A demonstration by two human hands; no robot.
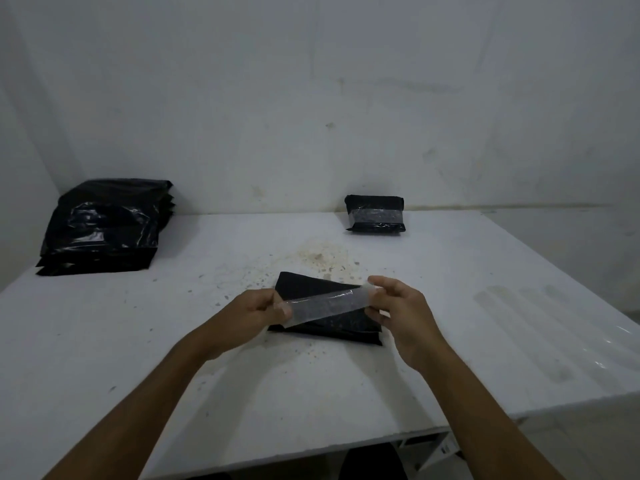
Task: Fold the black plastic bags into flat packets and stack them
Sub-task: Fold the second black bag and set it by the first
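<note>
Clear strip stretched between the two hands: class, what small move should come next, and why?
Probably lower the clear strip onto the folded black packet beneath. Left hand and right hand pinch its ends taut above it, and the finished packet by the wall wears such a band.

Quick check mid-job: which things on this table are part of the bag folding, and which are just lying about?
In the job: folded black packet; clear strip, held by left hand and right hand; unfolded bag pile; finished packet.
Lying about: only stains on table.

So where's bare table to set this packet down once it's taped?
Bare table lies right of the taped packet, also between it and the bag pile. The middle is crowded: both hands stretch a tape strip over the folded packet.
</note>
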